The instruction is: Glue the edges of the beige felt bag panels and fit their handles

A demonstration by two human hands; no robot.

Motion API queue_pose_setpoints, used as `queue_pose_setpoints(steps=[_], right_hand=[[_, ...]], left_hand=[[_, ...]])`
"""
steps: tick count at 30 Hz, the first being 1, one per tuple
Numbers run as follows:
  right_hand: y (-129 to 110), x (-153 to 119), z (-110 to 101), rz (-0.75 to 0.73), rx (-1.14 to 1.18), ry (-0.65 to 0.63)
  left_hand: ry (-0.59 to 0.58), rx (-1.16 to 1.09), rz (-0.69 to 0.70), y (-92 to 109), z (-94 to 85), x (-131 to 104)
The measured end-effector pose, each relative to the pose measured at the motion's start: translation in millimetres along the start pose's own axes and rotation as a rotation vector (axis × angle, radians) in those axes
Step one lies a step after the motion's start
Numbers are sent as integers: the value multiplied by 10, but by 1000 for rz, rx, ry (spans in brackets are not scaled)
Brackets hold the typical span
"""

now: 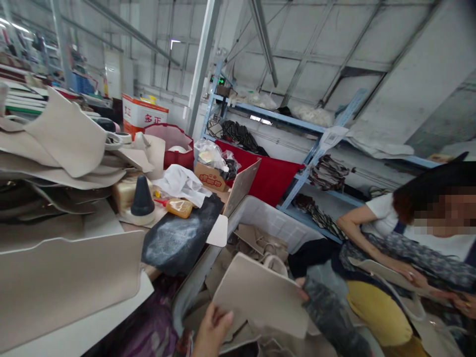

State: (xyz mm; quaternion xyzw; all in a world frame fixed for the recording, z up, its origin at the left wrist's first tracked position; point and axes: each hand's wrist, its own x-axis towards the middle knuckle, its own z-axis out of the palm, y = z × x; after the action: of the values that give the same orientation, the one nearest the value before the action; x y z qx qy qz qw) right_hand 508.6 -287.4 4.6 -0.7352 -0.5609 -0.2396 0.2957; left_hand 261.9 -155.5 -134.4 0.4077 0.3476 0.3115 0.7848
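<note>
A flat beige leather-like bag panel (pixel 264 295) with rounded corners is held up, tilted, over a white plastic bin. My left hand (pixel 214 325) grips its lower left edge, thumb on the near face. My right hand (pixel 302 290) is at the panel's right edge, fingers closed on it; a dark sleeve (pixel 330 317) reaches close to it and most of that hand is hidden. Under the panel, the white bin (pixel 256 208) holds many beige pieces (pixel 260 240), some with looped handles.
Left, a table carries stacked beige panels (pixel 67 287), a dark cone on a spool (pixel 142 198), a yellowish glue bottle (pixel 179 208) and a black sheet (pixel 182 238). A co-worker (pixel 394 238) sits at right handling beige pieces, beside a yellow cushion-like item (pixel 379 312). Blue shelving (pixel 297 183) stands behind.
</note>
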Motion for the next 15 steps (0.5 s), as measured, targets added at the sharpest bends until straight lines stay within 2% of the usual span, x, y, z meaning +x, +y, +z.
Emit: queue_pose_setpoints(steps=[3, 5, 8, 10, 13, 15], right_hand=[[-348, 768, -71, 45, 181, 7], [-674, 1314, 42, 108, 312, -27], [-1157, 2123, 450, 128, 479, -93], [-1381, 2637, 813, 192, 428, -78], [-1525, 3265, 1299, 199, 392, -54], [-1552, 3476, 1483, 202, 377, -45]], left_hand=[[-17, 102, -102, -49, -11, -9], [-85, 153, -152, -32, 4, -45], [-241, 320, -131, 65, 56, -126], [-352, 453, -94, 169, 101, -188], [-453, 758, -19, 362, 168, -276], [-513, 1072, 58, 487, 203, -331]])
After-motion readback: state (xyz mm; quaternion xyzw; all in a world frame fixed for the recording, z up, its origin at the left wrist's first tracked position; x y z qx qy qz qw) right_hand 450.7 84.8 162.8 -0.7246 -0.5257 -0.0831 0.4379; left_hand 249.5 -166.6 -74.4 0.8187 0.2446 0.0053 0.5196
